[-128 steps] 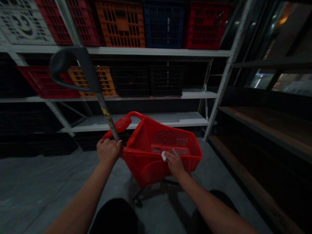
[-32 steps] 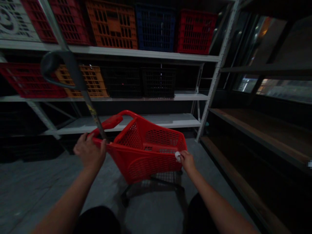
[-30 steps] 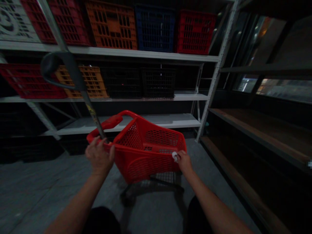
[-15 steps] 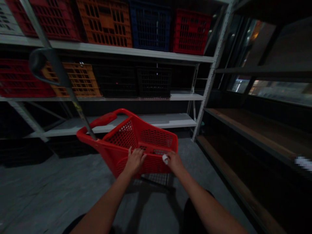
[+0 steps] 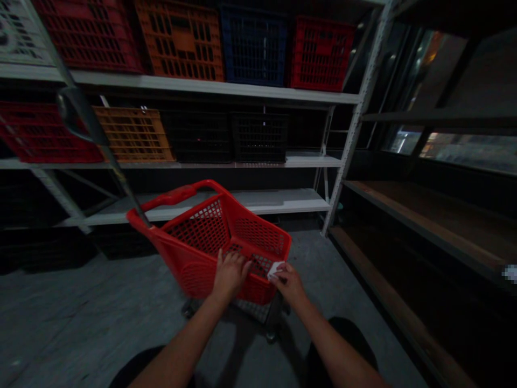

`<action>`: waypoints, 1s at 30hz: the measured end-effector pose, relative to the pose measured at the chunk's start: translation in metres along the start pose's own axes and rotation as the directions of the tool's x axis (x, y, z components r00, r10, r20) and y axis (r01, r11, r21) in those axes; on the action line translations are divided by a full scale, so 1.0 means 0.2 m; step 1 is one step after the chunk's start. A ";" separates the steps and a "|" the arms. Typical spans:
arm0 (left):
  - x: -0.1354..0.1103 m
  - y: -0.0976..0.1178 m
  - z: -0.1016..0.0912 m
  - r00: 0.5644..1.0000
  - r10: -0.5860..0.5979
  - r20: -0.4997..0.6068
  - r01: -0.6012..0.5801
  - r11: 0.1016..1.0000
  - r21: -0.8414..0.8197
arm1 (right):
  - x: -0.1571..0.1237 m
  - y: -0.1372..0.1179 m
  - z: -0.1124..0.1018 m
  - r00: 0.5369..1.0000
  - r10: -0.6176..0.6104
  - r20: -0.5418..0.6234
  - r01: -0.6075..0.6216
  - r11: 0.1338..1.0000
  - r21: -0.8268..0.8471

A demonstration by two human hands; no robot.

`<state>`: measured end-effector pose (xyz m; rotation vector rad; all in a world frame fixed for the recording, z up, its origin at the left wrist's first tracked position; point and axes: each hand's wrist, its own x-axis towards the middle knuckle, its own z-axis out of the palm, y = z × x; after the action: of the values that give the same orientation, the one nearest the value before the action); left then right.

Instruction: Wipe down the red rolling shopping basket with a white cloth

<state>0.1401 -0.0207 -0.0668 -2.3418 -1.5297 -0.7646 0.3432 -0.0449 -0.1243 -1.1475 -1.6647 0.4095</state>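
A red plastic shopping trolley (image 5: 189,242) stands on the grey floor in front of me, its long black pull handle (image 5: 86,126) rising to the upper left. My left hand (image 5: 229,272) rests on the near rim of the basket with its fingers curled over the edge. Just right of it, my right hand (image 5: 288,280) pinches a small white cloth (image 5: 276,268) against the basket's near right corner.
Metal shelving (image 5: 210,89) behind the trolley carries red, orange, blue and black crates (image 5: 180,37). Dark wooden shelves (image 5: 424,215) run along the right side. Grey concrete floor (image 5: 81,318) spreads to the left. My dark-clad knees show at the bottom.
My left hand let go of the pull handle and moved right onto the basket's near rim. The trolley turned and shifted left. My right hand kept the white cloth on the rim.
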 end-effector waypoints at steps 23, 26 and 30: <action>-0.09 0.07 0.13 1.000 0.012 0.028 -0.009 0.995 -0.097 | 0.09 0.02 0.06 0.949 0.202 -0.243 -0.218 0.975 -0.040; -0.08 0.07 0.13 1.000 0.008 0.025 -0.006 0.994 -0.111 | 0.05 -0.03 0.11 0.976 0.084 -0.200 -0.096 0.994 -0.053; -0.09 0.06 0.11 0.999 0.012 0.038 -0.009 0.995 -0.102 | -0.10 -0.14 0.22 0.998 -0.028 -0.060 0.026 0.999 -0.033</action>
<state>0.1522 -0.0294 -0.0947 -2.4493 -1.5266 -0.8181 0.2905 -0.0642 -0.1326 -1.1484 -1.6373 0.3286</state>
